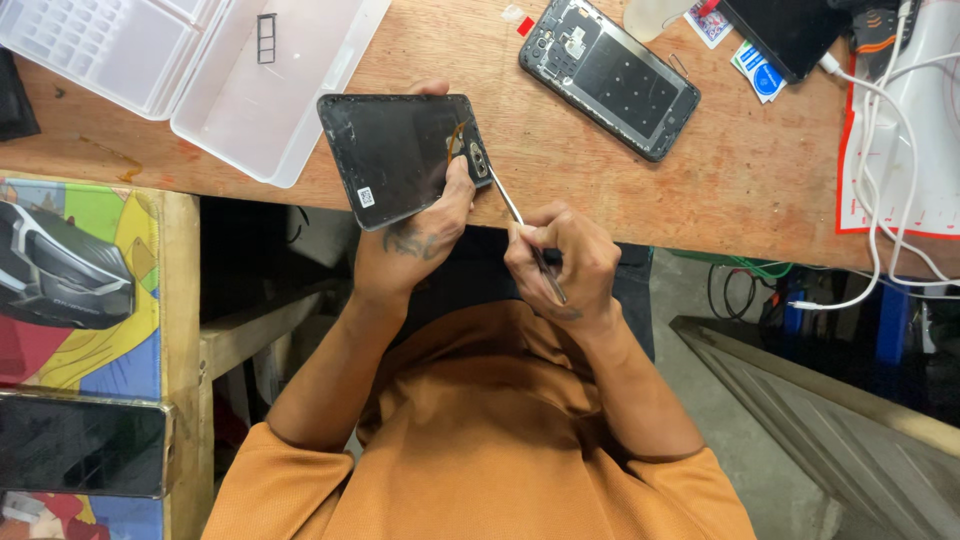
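While the opened phone body [612, 77] lies apart on the wooden surface [760, 170] beyond the back cover [395, 155], left hand [420, 235] fingers clamped on that cover, right hand [560, 265] fingers pinching tweezers [528, 240] at its camera frame; separation apparently done, cover work unfinished.

L hand [415, 235] holds black back cover [400, 155]; R hand [565, 265] grips tweezers [525, 235] at cover.

A phone repair workshop: opened phone [610, 78] on wooden workbench [740, 170] beside parts tray [120, 50]
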